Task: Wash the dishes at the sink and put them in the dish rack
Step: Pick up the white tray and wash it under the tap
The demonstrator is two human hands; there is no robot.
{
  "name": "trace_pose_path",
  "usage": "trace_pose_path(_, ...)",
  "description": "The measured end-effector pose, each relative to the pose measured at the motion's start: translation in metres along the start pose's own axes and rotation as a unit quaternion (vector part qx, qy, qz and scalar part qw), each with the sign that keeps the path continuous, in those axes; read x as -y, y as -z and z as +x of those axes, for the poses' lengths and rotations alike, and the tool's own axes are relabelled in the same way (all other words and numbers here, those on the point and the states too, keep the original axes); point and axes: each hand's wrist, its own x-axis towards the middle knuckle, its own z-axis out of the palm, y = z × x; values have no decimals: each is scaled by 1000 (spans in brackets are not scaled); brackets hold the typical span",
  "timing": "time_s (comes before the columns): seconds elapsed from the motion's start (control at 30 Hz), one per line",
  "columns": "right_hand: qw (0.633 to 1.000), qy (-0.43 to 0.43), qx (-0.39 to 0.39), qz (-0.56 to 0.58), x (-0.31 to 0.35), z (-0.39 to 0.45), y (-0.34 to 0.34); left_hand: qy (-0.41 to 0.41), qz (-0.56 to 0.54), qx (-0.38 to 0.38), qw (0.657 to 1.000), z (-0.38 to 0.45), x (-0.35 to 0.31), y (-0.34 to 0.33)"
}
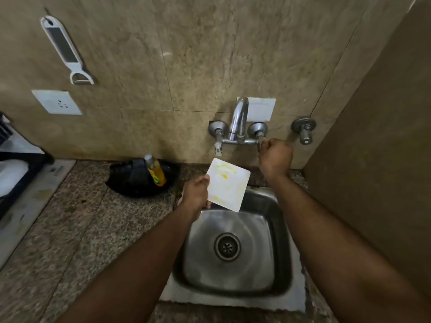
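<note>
Head view: left hand (196, 194) pinching plate (228, 184) edge, mid-frame, tilted over sink (283, 252), yellow smears on it. Right hand (276, 157) curled round tap handle (260, 142). No water visible. Step: pre-rinse. Next: turn handle, get plate under spout (239, 117).

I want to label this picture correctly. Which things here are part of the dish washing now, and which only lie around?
In use:
- square white plate with yellow smears, held by the left hand
- right tap handle, gripped by the right hand
- tap spout
- steel sink

Lying about:
- yellow soap bottle in black holder
- hanging peeler
- wall socket
</note>
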Motion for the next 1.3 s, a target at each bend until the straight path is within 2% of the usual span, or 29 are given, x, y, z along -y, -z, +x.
trace_pose_path(0.17, 998, 0, -27, 54, -10, -1, -2, -13, 15, -10, 1000, 8, 2, -3)
trace_pose_path(0.27, 989, -79, -23, 119, -13, -15, -1, -21, 15, -25, 999, 9, 7, -5)
trace_pose_path(0.33, 979, -137, 56, 141, -21, -35, -15, -34, 15, -29, 999, 7, 9, -4)
trace_pose_path(0.4, 954, -161, 206, 149, -27, -61, -29, -46, 20, -34, 998, 5, 10, -2)
trace_pose_path(0.47, 888, -233, 324, 230, -23, -85, -32, -59, 33, -42, 997, 3, 14, 0)
trace_pose_path(0.5, 852, -283, 345, 273, -22, -95, -33, -71, 47, -43, 995, 2, 16, 2)
trace_pose_path(0.53, 836, -316, 338, 295, -22, -100, -35, -86, 70, -42, 993, 0, 18, 3)
trace_pose_path(0.57, 838, -334, 316, 295, -19, -102, -38, -103, 98, -38, 989, -1, 20, 5)
trace_pose_path(0.63, 872, -344, 254, 238, -18, -100, -43, -133, 146, -31, 980, -5, 21, 7)
trace_pose_path(0.7, 883, -333, 245, 221, -15, -97, -47, -160, 190, -51, 967, -9, 19, 9)
trace_pose_path(0.83, 794, -326, 366, 359, 5, -109, -44, -203, 285, -167, 922, -18, 12, 14)
trace_pose_path(0.87, 793, -325, 362, 366, 7, -113, -48, -207, 290, -177, 917, -19, 12, 15)
trace_pose_path(0.9, 812, -325, 329, 356, 9, -116, -53, -212, 294, -176, 915, -21, 11, 16)
trace_pose_path(0.97, 882, -307, 245, 260, 17, -114, -58, -225, 297, -155, 915, -24, 14, 14)
trace_pose_path(1.0, 905, -298, 224, 205, 18, -111, -58, -228, 294, -144, 917, -25, 15, 12)
trace_pose_path(1.07, 922, -277, 222, 153, 20, -108, -58, -216, 285, -143, 923, -26, 16, 9)
trace_pose_path(1.1, 915, -267, 243, 180, 20, -108, -60, -207, 275, -151, 927, -28, 13, 10)
trace_pose_path(1.13, 892, -262, 278, 241, 21, -110, -61, -203, 267, -161, 928, -27, 11, 11)
trace_pose_path(1.2, 824, -269, 345, 361, 18, -118, -65, -197, 257, -171, 931, -26, 6, 18)
trace_pose_path(1.23, 808, -270, 356, 385, 14, -120, -66, -195, 257, -163, 932, -26, 4, 22)
trace_pose_path(1.27, 818, -275, 344, 370, 12, -118, -67, -197, 262, -146, 933, -25, 5, 24)
trace_pose_path(1.3, 844, -280, 318, 329, 10, -115, -67, -190, 272, -120, 936, -25, 6, 25)
